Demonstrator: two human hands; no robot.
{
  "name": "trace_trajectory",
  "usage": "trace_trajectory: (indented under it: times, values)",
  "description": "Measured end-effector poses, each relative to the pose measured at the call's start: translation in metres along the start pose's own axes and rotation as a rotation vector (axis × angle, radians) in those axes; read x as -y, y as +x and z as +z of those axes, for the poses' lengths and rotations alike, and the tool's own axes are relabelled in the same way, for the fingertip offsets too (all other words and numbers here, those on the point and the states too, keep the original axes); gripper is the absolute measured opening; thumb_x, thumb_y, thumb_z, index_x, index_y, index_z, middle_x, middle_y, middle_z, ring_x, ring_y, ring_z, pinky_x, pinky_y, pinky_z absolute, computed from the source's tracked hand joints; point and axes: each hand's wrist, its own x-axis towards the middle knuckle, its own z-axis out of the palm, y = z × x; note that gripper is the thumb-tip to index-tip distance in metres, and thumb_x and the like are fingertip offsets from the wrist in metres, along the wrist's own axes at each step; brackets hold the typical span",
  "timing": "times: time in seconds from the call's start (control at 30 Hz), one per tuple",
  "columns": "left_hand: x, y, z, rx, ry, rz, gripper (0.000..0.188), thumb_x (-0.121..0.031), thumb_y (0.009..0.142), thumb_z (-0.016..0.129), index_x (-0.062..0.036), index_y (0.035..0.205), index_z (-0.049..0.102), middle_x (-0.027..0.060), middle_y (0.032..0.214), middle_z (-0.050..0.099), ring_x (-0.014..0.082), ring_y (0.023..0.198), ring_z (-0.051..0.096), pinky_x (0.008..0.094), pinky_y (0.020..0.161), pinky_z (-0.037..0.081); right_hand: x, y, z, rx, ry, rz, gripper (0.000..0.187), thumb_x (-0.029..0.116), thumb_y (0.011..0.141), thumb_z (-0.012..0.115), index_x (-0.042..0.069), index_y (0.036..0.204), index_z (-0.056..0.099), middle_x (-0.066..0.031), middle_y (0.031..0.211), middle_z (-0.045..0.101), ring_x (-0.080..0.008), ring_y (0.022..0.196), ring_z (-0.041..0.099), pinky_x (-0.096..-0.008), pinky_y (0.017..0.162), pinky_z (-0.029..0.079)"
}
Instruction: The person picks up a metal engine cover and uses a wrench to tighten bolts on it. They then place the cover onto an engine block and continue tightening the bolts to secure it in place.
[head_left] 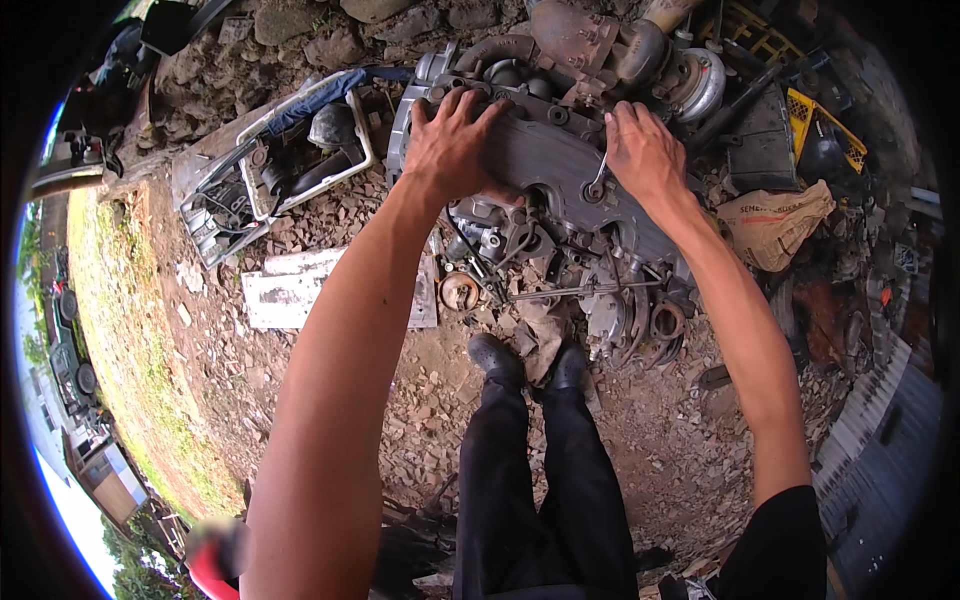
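Note:
A grey engine valve cover (545, 160) lies across the engine in front of me. My left hand (450, 145) rests on its left part with the fingers spread, pressing flat on the metal. Toward the cover's right side, my right hand (640, 150) is closed around the upper end of a silver wrench (601, 174). The wrench's lower end meets a bolt on the cover's near edge. Most of the handle is hidden by my fingers.
A turbocharger (690, 82) sits behind the engine at the right. Loose metal parts and rods (580, 290) lie by my shoes. A whitish board (290, 290) and a frame with parts (310, 150) are at the left. A brown paper sack (775, 225) and yellow crate (825, 130) stand right.

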Motion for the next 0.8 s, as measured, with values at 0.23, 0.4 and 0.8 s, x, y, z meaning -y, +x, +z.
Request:
trace_trajectory:
  times: [0.23,0.4,0.8]
  values:
    - [-0.004,0.002,0.002,-0.001,-0.001,-0.009,0.136,-0.072,0.037,0.088,-0.0215,0.153,0.037,0.0143,0.150,0.041,0.0326,0.144,0.034,0.0666,0.111,0.025,-0.039,-0.060,-0.026,0.009,-0.187,-0.128,0.018,0.023,0.097,0.060,0.006,0.100,0.061,-0.0107,0.095,0.061,-0.0317,0.093,0.061,-0.0468,0.075,0.054]
    - [-0.001,-0.001,0.004,-0.003,0.014,-0.014,0.136,-0.073,0.036,0.088,-0.0241,0.153,0.037,0.0141,0.149,0.043,0.0330,0.144,0.035,0.0677,0.111,0.026,-0.026,-0.118,-0.037,0.257,-0.269,-0.191,0.027,0.029,0.097,0.060,0.003,0.096,0.060,-0.0123,0.094,0.060,-0.0301,0.094,0.060,-0.0436,0.076,0.053]
    - [0.002,-0.003,0.009,-0.056,0.001,0.013,0.131,-0.076,0.038,0.086,-0.0259,0.150,0.040,0.0136,0.150,0.045,0.0295,0.143,0.037,0.0640,0.112,0.025,0.075,-0.119,0.001,0.309,0.061,-0.284,0.026,0.022,0.092,0.067,-0.001,0.100,0.059,-0.0157,0.096,0.062,-0.0314,0.088,0.062,-0.0438,0.071,0.054]
